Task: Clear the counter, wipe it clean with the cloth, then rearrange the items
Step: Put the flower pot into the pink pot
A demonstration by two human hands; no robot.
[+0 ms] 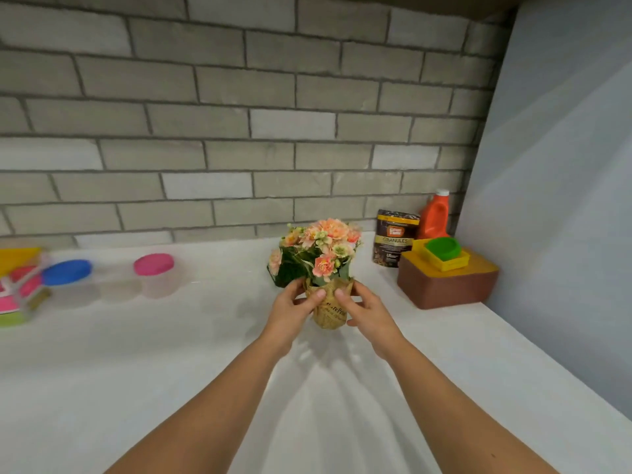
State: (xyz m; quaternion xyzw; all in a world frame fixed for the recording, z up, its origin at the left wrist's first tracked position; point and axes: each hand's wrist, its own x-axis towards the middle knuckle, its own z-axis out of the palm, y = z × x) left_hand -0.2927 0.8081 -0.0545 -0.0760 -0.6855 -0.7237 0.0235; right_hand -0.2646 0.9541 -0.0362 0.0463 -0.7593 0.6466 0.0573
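Note:
A small pot of peach flowers point(321, 249) in a tan printed paper wrap point(330, 314) stands on the white counter point(171, 354) near the middle. My left hand point(290, 307) holds the wrap from the left, thumb across its front. From the right, my right hand point(367, 309) holds the same wrap, thumb on its upper front. No cloth is in view.
At the back right stand a brown box with a yellow lid point(444, 282), a yellow tray with a green bowl point(443, 253), a dark granules pouch point(395, 237) and an orange bottle point(434, 217). Clear tubs with a pink lid point(154, 265) and a blue lid point(66, 271) sit left, beside colourful containers point(20, 285).

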